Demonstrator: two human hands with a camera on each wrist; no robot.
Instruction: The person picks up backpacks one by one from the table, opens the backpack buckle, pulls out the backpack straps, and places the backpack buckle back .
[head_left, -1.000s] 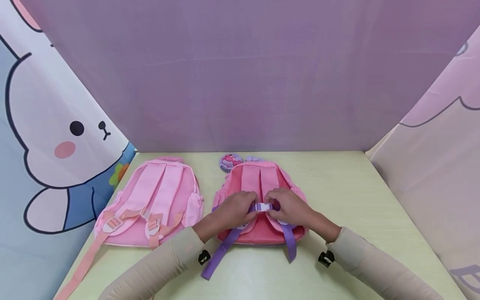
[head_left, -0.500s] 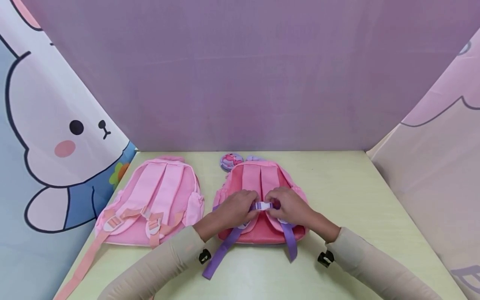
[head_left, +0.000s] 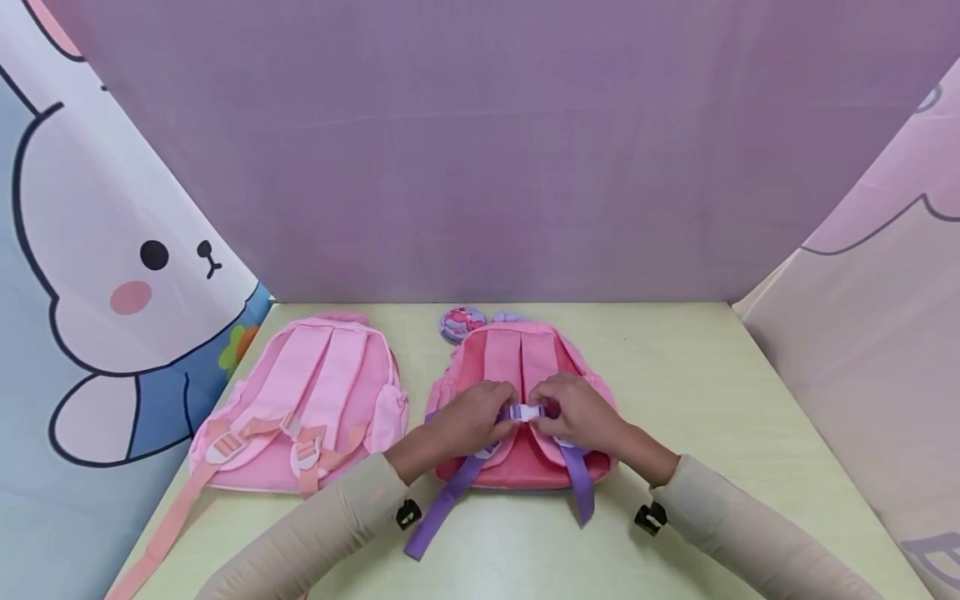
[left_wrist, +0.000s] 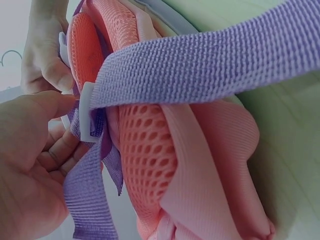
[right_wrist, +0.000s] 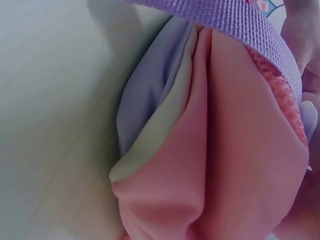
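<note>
A pink child's backpack (head_left: 517, 477) lies with its shoulder straps facing up, in the middle of the table. Across these straps runs a purple chest strap (head_left: 506, 414) with a white buckle (head_left: 527, 412), whose halves look joined. My left hand (head_left: 468, 415) pinches the strap just left of the buckle. On the other side, my right hand (head_left: 579, 412) holds it with curled fingers and thumb. In the left wrist view a white strap adjuster (left_wrist: 88, 112) hangs by the left fingers, and a loose purple webbing end (left_wrist: 200, 67) crosses in front. The right wrist view mostly shows the bag's side (right_wrist: 250, 140).
A second pink backpack (head_left: 311, 392) lies to the left, its peach straps (head_left: 176, 521) trailing toward the table's front. A round purple charm (head_left: 462, 324) rests behind the middle bag. Purple webbing tails (head_left: 450, 504) spread over the table (head_left: 697, 392). A purple panel (head_left: 495, 167) stands behind.
Almost nothing differs. Both hands stay on the strap at either side of the buckle, with only a very slight shift.
</note>
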